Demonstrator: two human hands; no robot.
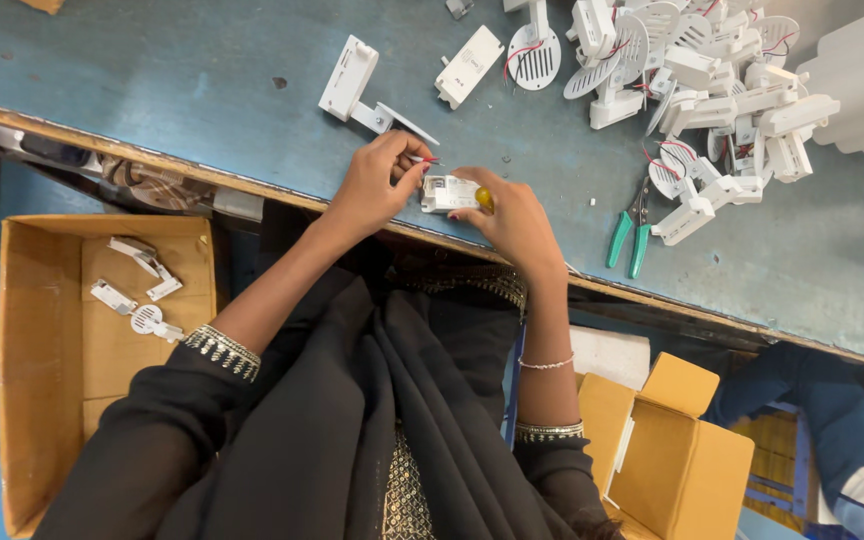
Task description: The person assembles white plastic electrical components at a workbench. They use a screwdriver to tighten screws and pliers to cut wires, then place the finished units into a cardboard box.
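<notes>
At the near edge of a blue-painted worktop (202,70), a person's left hand (370,188) pinches thin red and white wires (426,159) leading from a small white rectangular plastic housing (446,193), while the right hand (517,222) steadies that housing and grips a yellow-handled tool (485,199), apparently a screwdriver. The work looks best done by keeping the housing flat against the worktop's edge and the wires clear of the tool tip. The housing is boxy and matte. A heap of similar white plastic parts (712,80) fills the far right corner; green-handled pliers (629,230) lie nearby.
</notes>
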